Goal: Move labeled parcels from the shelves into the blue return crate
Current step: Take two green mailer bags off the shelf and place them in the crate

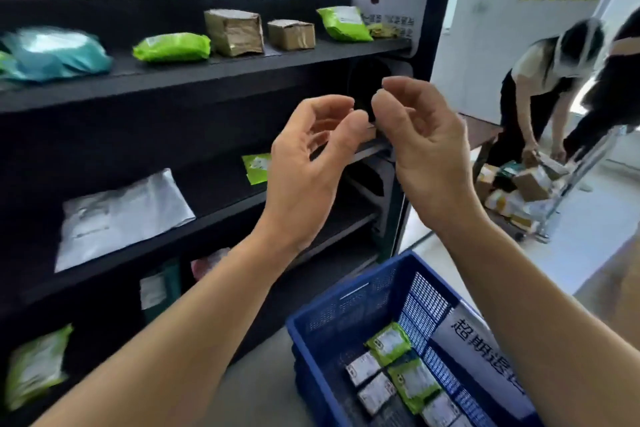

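- Two bare arms reach up from the bottom of the view, with both hands raised in front of the black shelves [214, 62].
- Left hand [304, 166] has a loose, released grip: the fingers curl a little and nothing is in it.
- Right hand [422, 149] is the same, fingers bent and empty, just beside the left hand but not touching it.
- Low on the right sits the blue crate [346, 308], under the right arm. Small parcels [398, 374] lie in it, some green and some white with labels.
- No parcel touches either hand. The closest one is a small green parcel [254, 166] on the middle shelf, just left of the left hand.
- A flat grey bag [124, 215] lies further left on that shelf.
- On the shelf above are a green bag [172, 47], two brown boxes [235, 32] and another green bag [343, 23], well above both hands.
- Far off on the right, two people bend over a pile of boxes [526, 184].
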